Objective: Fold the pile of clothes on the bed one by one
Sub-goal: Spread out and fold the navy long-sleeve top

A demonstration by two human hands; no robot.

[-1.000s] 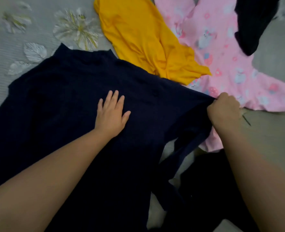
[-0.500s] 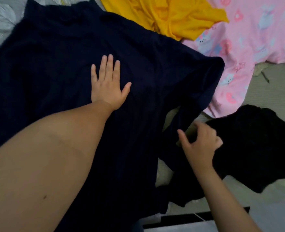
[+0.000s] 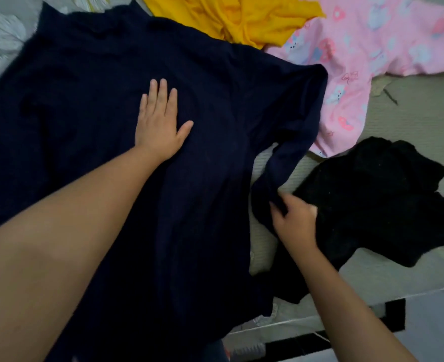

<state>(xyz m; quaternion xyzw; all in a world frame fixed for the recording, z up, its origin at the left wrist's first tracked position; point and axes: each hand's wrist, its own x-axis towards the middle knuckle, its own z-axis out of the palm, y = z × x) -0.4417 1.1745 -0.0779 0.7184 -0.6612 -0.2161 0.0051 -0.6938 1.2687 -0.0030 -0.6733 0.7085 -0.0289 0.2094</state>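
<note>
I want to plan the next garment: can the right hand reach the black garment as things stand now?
Probably yes: the right hand, gripping the navy sleeve, lies right beside the black garment, with nothing between them.

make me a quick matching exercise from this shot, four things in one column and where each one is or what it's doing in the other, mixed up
1. left hand
2. right hand
3. yellow garment
4. black garment

a. crumpled at the right, near the bed's edge
b. pinching the navy top's sleeve
c. flat on the navy top
d. at the top, beside the pink garment

Pairs: 1-c, 2-b, 3-d, 4-a
</note>
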